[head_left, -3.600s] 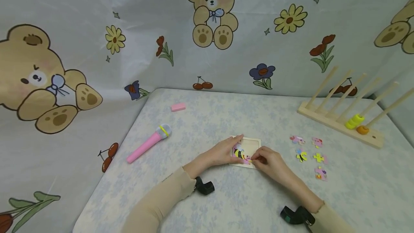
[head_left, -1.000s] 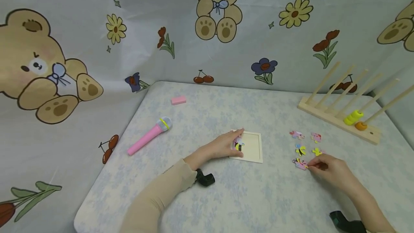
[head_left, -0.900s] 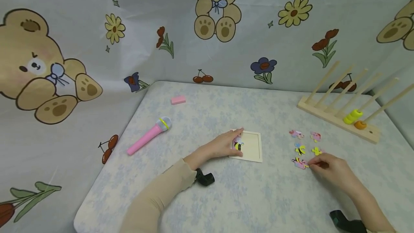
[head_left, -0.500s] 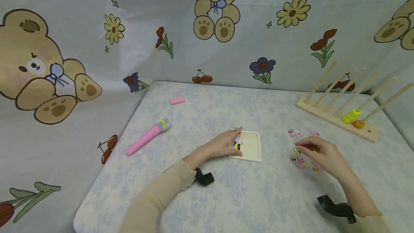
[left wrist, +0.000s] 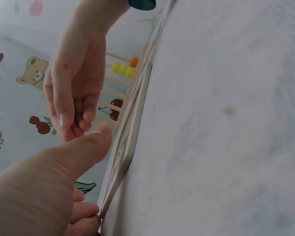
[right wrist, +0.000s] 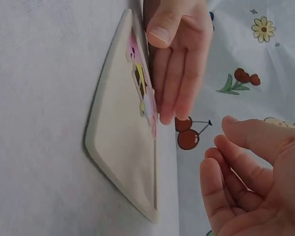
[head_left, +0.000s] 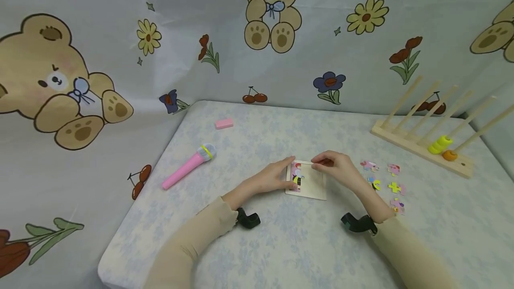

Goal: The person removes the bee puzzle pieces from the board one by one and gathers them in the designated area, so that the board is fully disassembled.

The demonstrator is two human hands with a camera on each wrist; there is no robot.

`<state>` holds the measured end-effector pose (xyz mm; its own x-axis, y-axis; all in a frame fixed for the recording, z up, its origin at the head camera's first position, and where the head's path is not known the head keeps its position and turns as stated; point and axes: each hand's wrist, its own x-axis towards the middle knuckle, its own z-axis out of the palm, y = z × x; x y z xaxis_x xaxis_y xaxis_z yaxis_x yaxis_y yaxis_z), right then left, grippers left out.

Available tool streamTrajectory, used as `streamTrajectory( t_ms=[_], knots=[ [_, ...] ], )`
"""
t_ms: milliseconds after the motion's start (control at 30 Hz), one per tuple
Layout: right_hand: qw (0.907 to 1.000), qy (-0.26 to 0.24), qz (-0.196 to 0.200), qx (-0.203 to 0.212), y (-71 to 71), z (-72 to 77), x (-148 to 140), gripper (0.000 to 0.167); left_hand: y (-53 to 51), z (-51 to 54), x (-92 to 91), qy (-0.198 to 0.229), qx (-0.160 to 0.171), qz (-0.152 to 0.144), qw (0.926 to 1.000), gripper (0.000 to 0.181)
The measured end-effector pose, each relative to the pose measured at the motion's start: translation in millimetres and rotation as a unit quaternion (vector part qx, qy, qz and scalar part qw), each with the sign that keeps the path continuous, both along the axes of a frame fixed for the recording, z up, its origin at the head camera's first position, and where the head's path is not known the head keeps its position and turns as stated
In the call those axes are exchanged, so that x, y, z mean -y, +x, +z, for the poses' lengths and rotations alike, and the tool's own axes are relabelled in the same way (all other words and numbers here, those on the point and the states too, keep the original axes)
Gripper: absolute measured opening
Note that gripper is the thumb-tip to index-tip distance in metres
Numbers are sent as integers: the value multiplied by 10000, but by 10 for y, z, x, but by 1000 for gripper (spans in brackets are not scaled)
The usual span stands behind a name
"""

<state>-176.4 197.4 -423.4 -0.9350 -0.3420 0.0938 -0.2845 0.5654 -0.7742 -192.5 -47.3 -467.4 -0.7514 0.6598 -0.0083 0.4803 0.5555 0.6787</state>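
The puzzle tray (head_left: 313,187), well inside the far edge of the counter (head_left: 281,244), seems light and stiff, best held by its sides; left hand (head_left: 270,177) spreads fingers wide there, right hand (head_left: 338,167) hovers, fingers narrow, seemingly empty

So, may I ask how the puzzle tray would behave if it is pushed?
The puzzle tray looks thin and flat, so it would probably slide rather than tip. Its straight edges suggest it is stiff. The pieces inside fill only one side, so they might shift if jolted.
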Motion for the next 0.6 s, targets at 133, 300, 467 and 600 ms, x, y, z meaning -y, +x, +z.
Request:
streamTrajectory(
  t_ms=[133, 300, 467, 600],
  knots=[
    [9996, 114, 24, 264, -106, -98, 152, 22, 8, -4, -3, -27, -129, 40, 9999, 89],
    [9994, 237, -30, 240, -146, -214, 226, 18, 24, -31, -16, -52, -198, 14, 9998, 87],
    [9996, 242, -89, -60, -163, -306, 267, 15, 27, -64, -11, -165, -297, -2, 9994, 88],
    [9969, 419, 10, -667, -170, -338, 302, 12, 19, -53, -9, -196, -383, -11, 9991, 86]
  ],
)
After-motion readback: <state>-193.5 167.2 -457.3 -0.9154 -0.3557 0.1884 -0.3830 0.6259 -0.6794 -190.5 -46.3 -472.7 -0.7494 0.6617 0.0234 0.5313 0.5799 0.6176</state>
